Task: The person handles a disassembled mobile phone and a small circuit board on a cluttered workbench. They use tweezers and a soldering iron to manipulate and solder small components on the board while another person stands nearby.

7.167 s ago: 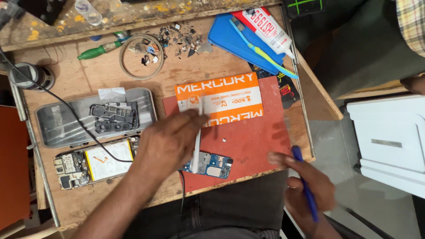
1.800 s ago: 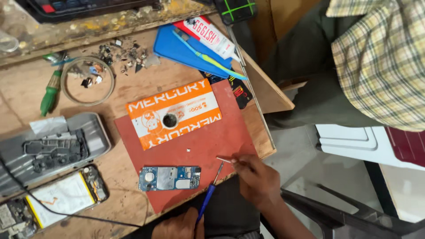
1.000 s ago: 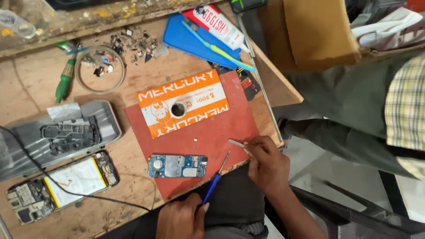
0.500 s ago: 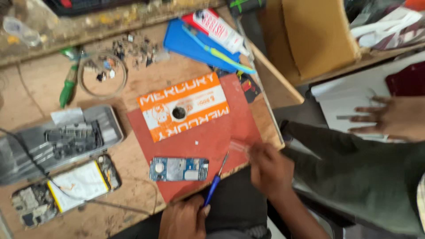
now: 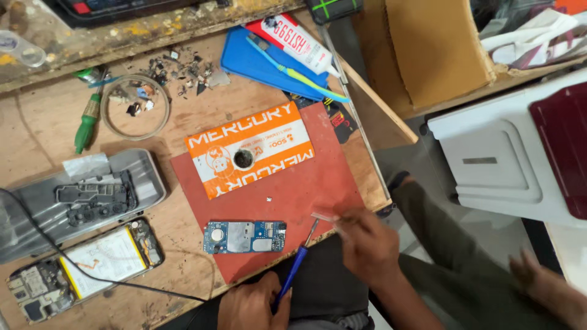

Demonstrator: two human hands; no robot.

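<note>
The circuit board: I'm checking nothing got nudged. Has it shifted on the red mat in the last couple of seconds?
No. The circuit board lies at the red mat's near edge, below the orange card, as before.

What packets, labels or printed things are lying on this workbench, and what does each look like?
Orange card packet: flat rectangle with white lettering and a round hole, lying on the red mat, mid-bench.
White tube: long, with red print, at the top, resting on a blue pad.
Phone battery label: white rectangle edged yellow, inside the opened phone at lower left.
Dark sticker: partly hidden under the mat's right corner.
</note>
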